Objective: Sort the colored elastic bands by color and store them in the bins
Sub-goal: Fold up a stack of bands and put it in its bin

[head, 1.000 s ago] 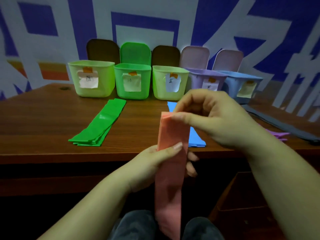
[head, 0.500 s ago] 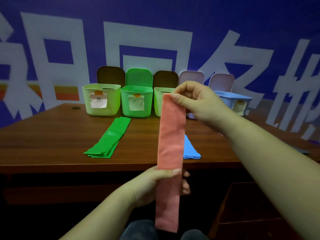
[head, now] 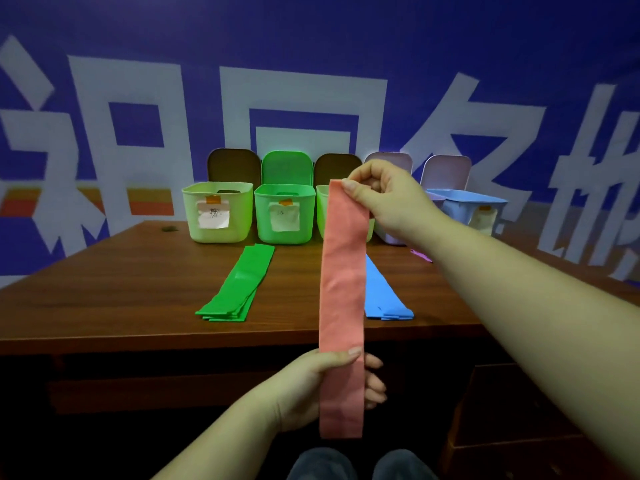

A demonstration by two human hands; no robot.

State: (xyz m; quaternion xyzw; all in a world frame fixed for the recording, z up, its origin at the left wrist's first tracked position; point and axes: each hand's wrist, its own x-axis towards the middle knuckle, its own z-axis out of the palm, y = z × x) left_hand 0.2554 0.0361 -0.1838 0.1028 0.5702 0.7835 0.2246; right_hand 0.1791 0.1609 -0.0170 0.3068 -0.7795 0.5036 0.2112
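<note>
Wooden table (head: pixel 104 299) before blue lettered wall (head: pixel 311 46), pink band (head: pixel 341 289) hung upright, right hand (head: pixel 388 199) pinched its top, left hand (head: pixel 311 386) gripped lower part.

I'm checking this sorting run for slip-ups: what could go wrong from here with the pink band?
The pink band hangs between the right hand and the left hand, off the table, so a loose pinch could drop it to the floor. The bin labels are hard to read, so it might land in the wrong bin.
</note>
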